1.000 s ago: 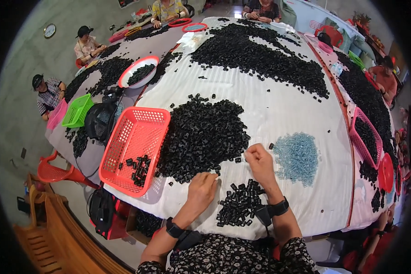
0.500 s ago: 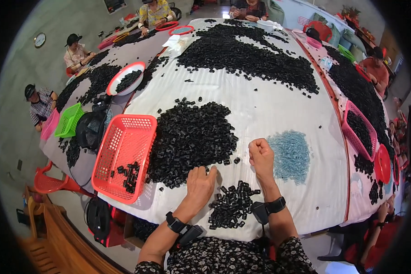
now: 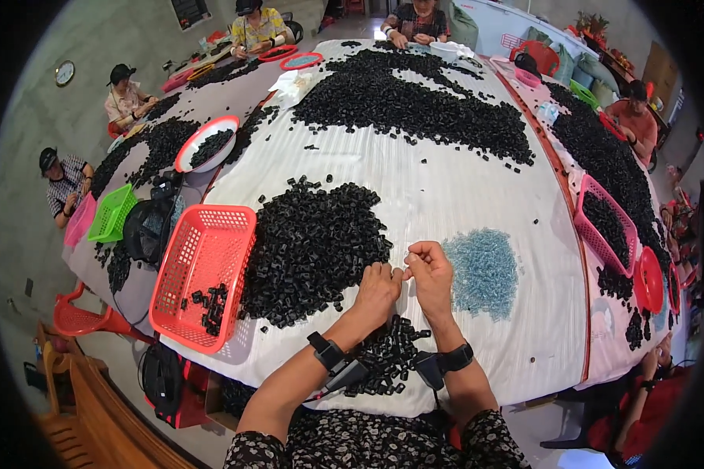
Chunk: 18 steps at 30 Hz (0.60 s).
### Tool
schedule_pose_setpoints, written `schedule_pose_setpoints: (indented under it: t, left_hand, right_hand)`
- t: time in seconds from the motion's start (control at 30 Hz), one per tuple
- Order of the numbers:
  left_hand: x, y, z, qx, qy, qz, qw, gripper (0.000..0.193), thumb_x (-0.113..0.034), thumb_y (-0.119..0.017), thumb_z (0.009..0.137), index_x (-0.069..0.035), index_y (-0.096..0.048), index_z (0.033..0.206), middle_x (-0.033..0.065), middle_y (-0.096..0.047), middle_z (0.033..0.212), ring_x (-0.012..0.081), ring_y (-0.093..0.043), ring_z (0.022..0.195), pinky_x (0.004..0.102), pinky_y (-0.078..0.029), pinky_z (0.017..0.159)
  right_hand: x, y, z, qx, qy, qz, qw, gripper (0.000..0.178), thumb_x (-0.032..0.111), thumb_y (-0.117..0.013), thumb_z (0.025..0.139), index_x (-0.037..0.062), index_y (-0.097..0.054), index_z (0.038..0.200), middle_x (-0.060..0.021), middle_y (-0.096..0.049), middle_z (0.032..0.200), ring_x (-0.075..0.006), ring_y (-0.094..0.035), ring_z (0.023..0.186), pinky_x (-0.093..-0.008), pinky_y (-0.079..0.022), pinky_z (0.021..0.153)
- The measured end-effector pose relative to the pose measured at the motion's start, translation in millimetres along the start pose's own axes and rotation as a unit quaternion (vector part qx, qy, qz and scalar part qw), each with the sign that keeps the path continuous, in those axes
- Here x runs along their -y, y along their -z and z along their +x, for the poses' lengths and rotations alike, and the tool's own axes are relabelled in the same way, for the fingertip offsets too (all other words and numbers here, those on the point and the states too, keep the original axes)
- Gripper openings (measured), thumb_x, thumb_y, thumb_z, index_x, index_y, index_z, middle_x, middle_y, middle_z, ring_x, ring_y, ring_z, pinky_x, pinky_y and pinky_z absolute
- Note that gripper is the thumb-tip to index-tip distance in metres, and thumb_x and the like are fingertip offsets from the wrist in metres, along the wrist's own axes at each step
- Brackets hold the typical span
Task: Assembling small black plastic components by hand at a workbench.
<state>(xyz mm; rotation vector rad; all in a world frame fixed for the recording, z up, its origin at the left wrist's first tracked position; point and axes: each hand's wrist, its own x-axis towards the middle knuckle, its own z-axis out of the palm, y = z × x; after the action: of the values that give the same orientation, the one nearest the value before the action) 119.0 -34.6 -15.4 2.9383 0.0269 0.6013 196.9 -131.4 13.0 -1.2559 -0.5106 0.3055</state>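
My left hand [image 3: 378,292] and my right hand [image 3: 432,275] meet fingertip to fingertip over the white cloth. Both have curled, pinching fingers. What lies between them is too small to make out. Close by on the left spreads a big heap of small black plastic pieces [image 3: 313,250]. A round patch of small clear bluish pieces [image 3: 483,273] lies just right of my right hand. Below my wrists, partly covered by my left forearm, sits a smaller pile of black pieces [image 3: 391,352]. Farther left, a red plastic basket [image 3: 203,219] holds some black pieces in its near end.
A wide spread of black pieces [image 3: 414,102] covers the far part of the table. Along the right side stands a pink basket [image 3: 606,223] of black pieces; at left are a white red-rimmed bowl [image 3: 209,144] and a green basket [image 3: 112,213]. Several people sit around the tables.
My left hand has moved right and slightly up, away from the heap's lower edge. The two hands, apart before, now touch at the fingertips. The whole view has shifted slightly.
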Motion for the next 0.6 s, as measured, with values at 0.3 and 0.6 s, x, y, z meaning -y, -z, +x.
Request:
schedule_pose_setpoints:
  t: [0.3,0.6]
  left_hand:
    - [23,77,-43,-0.072,0.273,-0.567,0.774,0.022,0.001,-0.061,0.077,-0.002,-0.061,0.099,0.0038,-0.06,0.085,0.0114,-0.057,0.076,0.0243,-0.046,0.069]
    - [13,102,-97,-0.102,0.331,-0.606,0.716,0.022,-0.006,-0.064,0.082,-0.001,-0.059,0.103,0.0024,-0.062,0.093,0.0081,-0.057,0.083,0.0214,-0.046,0.077]
  right_hand:
    - [17,-10,-8,0.105,-0.028,0.028,0.994,0.008,0.005,-0.056,0.086,0.0006,-0.057,0.093,-0.0001,-0.054,0.077,-0.005,-0.049,0.06,-0.0191,-0.042,0.055]
    - [31,-47,-43,0.217,-0.095,0.048,0.97,0.006,0.002,-0.059,0.084,0.001,-0.056,0.09,-0.0008,-0.054,0.081,-0.0051,-0.051,0.064,-0.0185,-0.044,0.056]
